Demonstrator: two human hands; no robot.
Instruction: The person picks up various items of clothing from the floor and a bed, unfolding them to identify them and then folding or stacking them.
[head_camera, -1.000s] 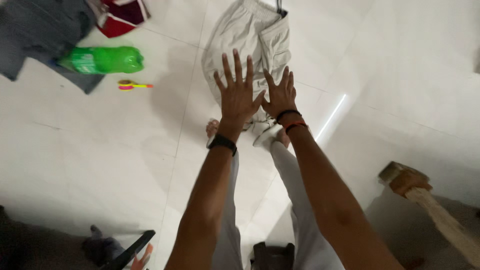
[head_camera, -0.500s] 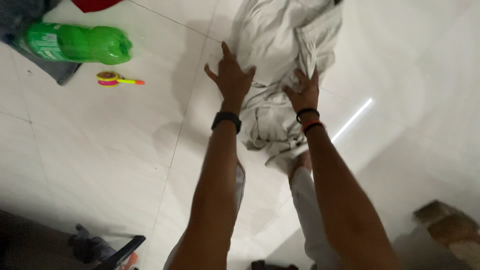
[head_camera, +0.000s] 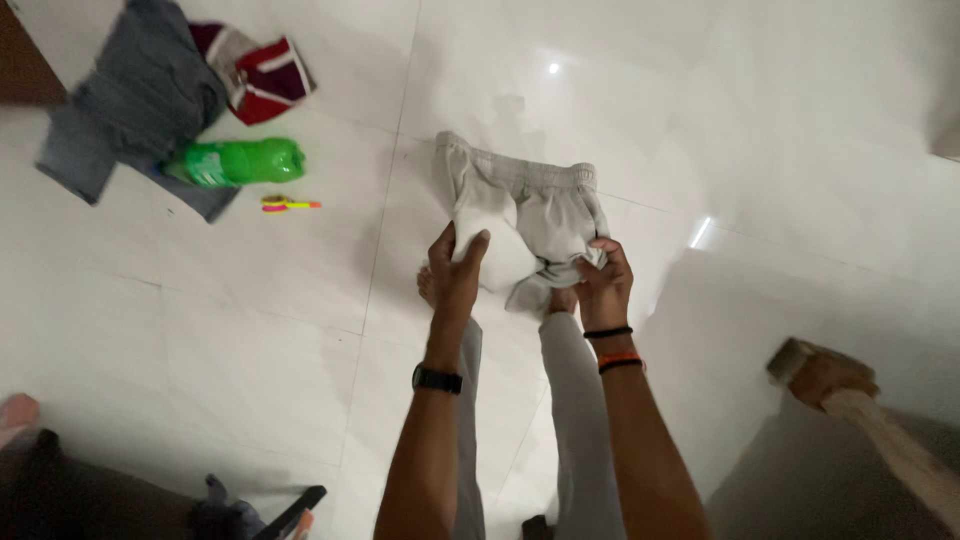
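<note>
over the white floor, both hands (head_camera: 455, 272) (head_camera: 603, 285) grip grey shorts (head_camera: 525, 215).

— How many garments are on the floor (head_camera: 250, 330)?

— Three. One pale grey pair of shorts (head_camera: 530, 215), one blue-grey garment (head_camera: 140, 100) well to the left of the shorts, and one red and white garment (head_camera: 262, 78) just beside that.

— Bottles?

— One green plastic bottle (head_camera: 238, 162), left of the shorts, lying against the blue-grey garment.

— Anything small?

— One little yellow and pink toy (head_camera: 288, 204), between the bottle and the shorts.

— Hands on the shorts?

— Two, the left hand (head_camera: 455, 275) and the right hand (head_camera: 602, 285). One black band on the left wrist, two bands on the right.

— And off to the right of the shorts?

— One wooden handle (head_camera: 860, 405).
</note>
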